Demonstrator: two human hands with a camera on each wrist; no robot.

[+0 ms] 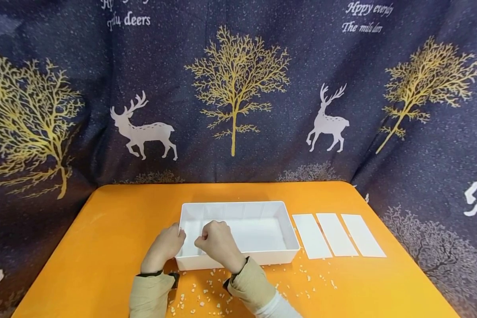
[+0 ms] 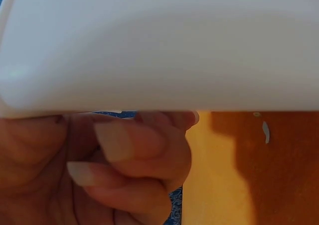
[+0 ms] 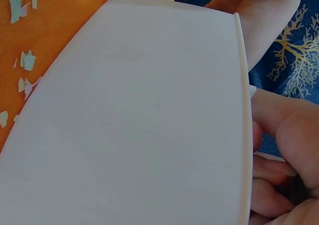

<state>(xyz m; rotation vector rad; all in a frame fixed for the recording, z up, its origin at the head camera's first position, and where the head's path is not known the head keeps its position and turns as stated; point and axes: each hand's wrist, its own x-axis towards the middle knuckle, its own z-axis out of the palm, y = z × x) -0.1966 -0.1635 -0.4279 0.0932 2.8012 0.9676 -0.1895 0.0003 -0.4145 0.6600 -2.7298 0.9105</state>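
Note:
A long white plastic bin (image 1: pixel 262 257) stands on the table in the head view. My left hand (image 1: pixel 164 247) grips its left end, thumb over the rim and fingers outside; the left wrist view shows that hand's curled fingers (image 2: pixel 134 160) against the edge of the white wall (image 2: pixel 164 51). My right hand (image 1: pixel 218 242) hangs over the left part of the bin with its fingers curled in and the forearm across the near rim. Past that rim, the right wrist view shows the curled fingers (image 3: pixel 269 195), their inner side partly hidden; nothing shows in them.
Small pale scraps (image 1: pixel 202 304) lie scattered on the orange table (image 1: pixel 103 247) along the bin's near side. Three white rectangular sheets (image 1: pixel 338 234) lie side by side, right of the bin. A dark cloth with trees and deer (image 1: pixel 262 168) hangs behind the table.

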